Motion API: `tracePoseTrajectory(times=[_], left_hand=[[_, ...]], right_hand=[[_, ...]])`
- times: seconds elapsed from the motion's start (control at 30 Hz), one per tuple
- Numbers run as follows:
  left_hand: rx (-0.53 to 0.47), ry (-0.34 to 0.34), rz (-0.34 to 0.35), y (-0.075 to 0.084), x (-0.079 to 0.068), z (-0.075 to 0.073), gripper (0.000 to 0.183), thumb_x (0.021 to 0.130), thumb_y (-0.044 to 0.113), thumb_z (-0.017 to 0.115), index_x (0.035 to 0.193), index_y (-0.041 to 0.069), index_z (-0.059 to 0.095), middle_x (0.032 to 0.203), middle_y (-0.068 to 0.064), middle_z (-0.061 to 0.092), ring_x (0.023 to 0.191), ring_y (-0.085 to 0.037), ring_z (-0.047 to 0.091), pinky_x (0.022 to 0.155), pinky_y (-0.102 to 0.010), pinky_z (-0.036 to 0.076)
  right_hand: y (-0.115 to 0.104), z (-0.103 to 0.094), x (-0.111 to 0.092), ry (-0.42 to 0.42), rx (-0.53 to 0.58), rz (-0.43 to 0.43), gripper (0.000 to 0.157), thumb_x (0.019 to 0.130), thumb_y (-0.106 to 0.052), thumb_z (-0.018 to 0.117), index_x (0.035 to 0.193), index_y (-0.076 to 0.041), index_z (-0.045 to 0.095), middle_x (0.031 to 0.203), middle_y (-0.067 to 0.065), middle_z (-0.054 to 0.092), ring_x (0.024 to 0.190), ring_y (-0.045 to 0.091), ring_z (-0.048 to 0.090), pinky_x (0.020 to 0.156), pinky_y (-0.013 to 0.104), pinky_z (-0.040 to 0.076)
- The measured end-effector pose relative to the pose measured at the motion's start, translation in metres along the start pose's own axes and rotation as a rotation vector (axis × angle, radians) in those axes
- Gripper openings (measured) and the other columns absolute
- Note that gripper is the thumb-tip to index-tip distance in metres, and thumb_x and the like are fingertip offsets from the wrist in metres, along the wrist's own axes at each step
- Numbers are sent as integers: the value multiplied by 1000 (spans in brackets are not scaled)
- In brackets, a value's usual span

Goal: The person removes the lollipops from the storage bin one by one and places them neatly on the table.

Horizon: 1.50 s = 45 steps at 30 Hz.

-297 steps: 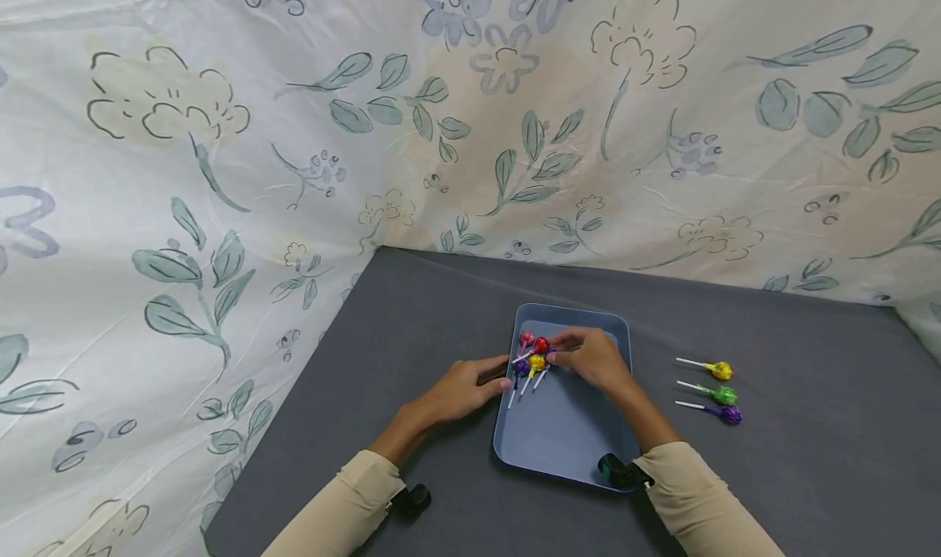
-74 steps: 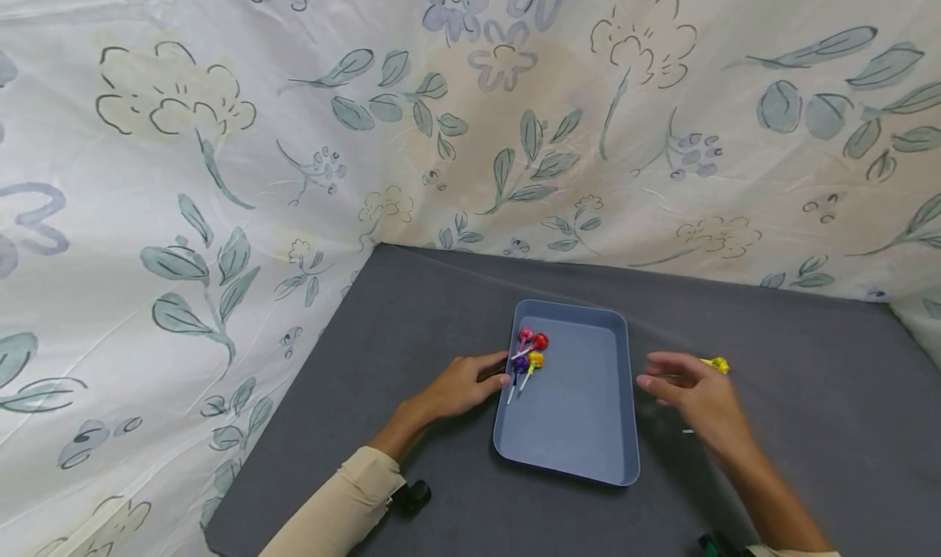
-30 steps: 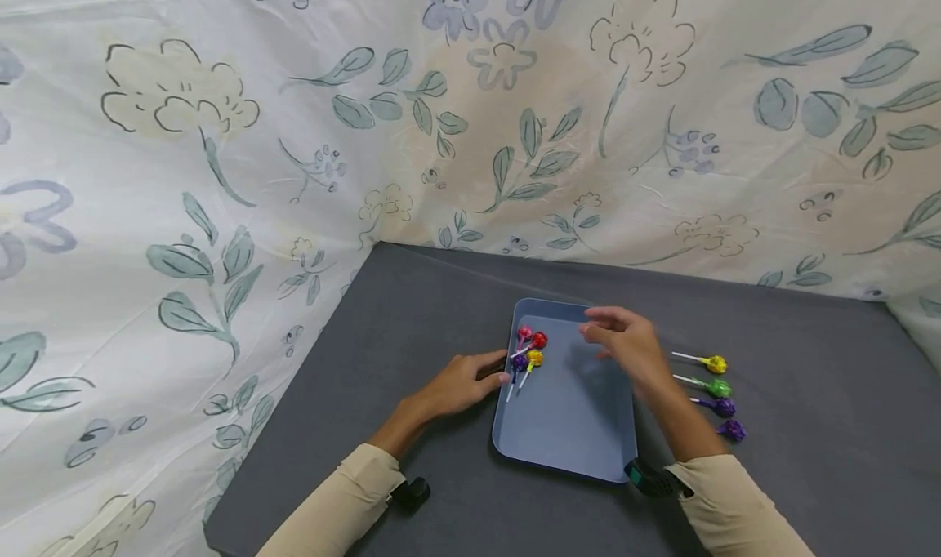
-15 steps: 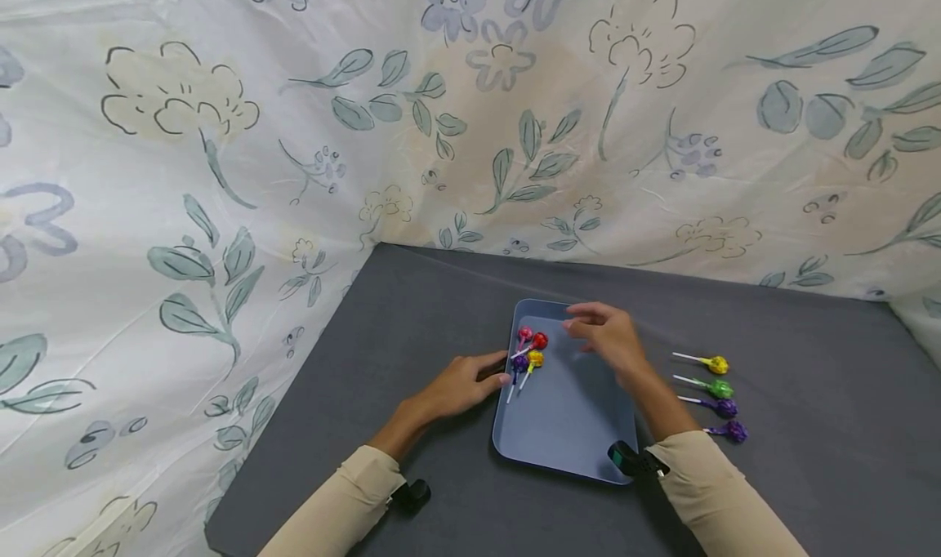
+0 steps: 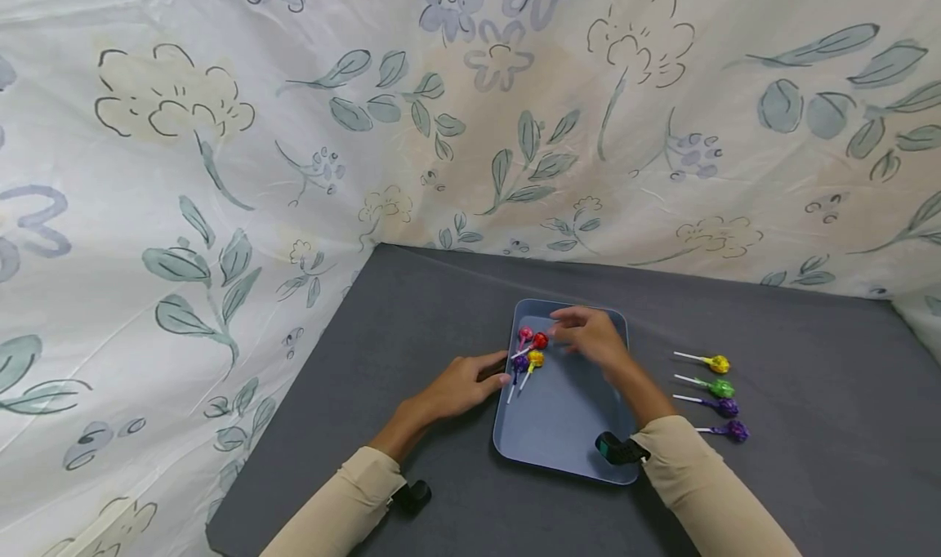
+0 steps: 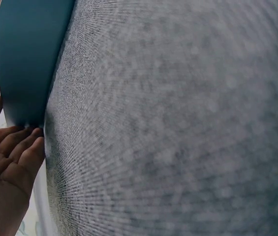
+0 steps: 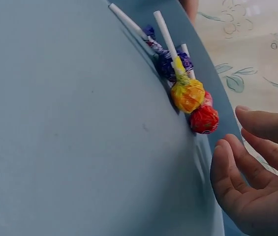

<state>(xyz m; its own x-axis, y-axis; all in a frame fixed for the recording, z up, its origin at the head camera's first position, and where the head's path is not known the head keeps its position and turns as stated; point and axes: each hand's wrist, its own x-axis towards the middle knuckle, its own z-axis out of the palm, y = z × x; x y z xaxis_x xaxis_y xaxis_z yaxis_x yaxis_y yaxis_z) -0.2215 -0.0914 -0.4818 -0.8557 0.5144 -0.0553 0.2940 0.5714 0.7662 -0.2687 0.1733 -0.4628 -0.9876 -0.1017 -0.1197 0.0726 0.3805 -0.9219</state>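
My left hand [image 5: 457, 389] rests against the left side of a blue-grey tray [image 5: 566, 451]; in the left wrist view its fingertips touch the outer wall, with the thumb at the rim. Inside the tray's left part lie a pink lollipop [image 5: 525, 333], a red lollipop [image 5: 540, 340], a purple lollipop [image 5: 520, 363] and a yellow lollipop [image 5: 536, 358], close together. Just right of the red one hovers my right hand [image 5: 588, 334], fingers loosely bent and apart from the thumb. In the right wrist view nothing is between them [image 7: 257, 162].
On the grey cloth right of the tray lie another yellow lollipop [image 5: 719, 364], a green lollipop [image 5: 722, 389] and two more purple lollipops, one [image 5: 728, 407] above the other [image 5: 738, 432]. A flowered curtain [image 5: 470, 157] borders the table behind and at left.
A lollipop once under my right hand in the tray is gone from there, and the row at right has gained a purple one. The right hand has returned leftward over the tray; the left stays put.
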Motion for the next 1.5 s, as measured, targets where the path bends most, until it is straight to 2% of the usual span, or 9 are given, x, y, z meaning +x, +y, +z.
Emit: tracePoseTrajectory(times=[0.3, 0.43, 0.6, 0.8, 1.0, 1.2, 1.5], left_hand=[[-12, -3, 9, 0, -3, -2, 56, 110, 36, 59, 157, 6, 51, 157, -12, 55, 144, -26, 54, 120, -49, 43], [-7, -6, 16, 0, -4, -3, 57, 110, 36, 59, 158, 6, 51, 157, -12, 55, 144, -25, 54, 120, -49, 42], [-6, -9, 26, -1, -5, -4, 56, 110, 36, 59, 157, 5, 51, 157, -12, 55, 142, -24, 55, 120, -50, 43], [-13, -18, 27, -2, -7, -7, 57, 111, 35, 58, 158, 5, 51, 157, -12, 55, 141, -23, 55, 119, -50, 43], [-12, -27, 30, -4, -10, -9, 58, 110, 38, 58, 157, 6, 51, 157, -12, 54, 144, -24, 53, 120, -49, 43], [-7, -30, 39, -5, -9, -9, 57, 111, 36, 58, 158, 5, 50, 157, -12, 54, 144, -25, 54, 119, -50, 43], [-7, -34, 32, -4, -11, -10, 56, 110, 35, 58, 158, 7, 50, 158, -11, 54, 145, -24, 53, 120, -49, 42]], right_hand=[[0, 9, 3, -29, -56, 26, 40, 98, -18, 79, 134, -2, 71, 130, 18, 72, 105, 28, 70, 82, 35, 63], [-3, 13, 3, -40, -75, 17, 40, 97, -17, 80, 132, -2, 72, 132, 19, 72, 106, 28, 71, 79, 33, 62], [-4, 18, 3, -41, -117, 30, 37, 96, -17, 81, 129, -3, 74, 129, 19, 73, 98, 27, 70, 76, 32, 60], [-3, 24, 2, -25, -141, 24, 34, 95, -15, 81, 126, -4, 76, 127, 19, 74, 101, 27, 69, 79, 33, 61], [-2, 29, 0, -6, -151, 30, 30, 95, -14, 81, 123, -5, 78, 122, 16, 75, 98, 26, 68, 75, 29, 58], [-3, 30, -3, 1, -157, 17, 28, 96, -14, 80, 122, -4, 78, 119, 18, 75, 94, 26, 66, 74, 31, 57], [-5, 29, -10, 17, -164, 2, 28, 97, -14, 78, 124, -4, 77, 120, 18, 74, 97, 28, 67, 77, 33, 60]])
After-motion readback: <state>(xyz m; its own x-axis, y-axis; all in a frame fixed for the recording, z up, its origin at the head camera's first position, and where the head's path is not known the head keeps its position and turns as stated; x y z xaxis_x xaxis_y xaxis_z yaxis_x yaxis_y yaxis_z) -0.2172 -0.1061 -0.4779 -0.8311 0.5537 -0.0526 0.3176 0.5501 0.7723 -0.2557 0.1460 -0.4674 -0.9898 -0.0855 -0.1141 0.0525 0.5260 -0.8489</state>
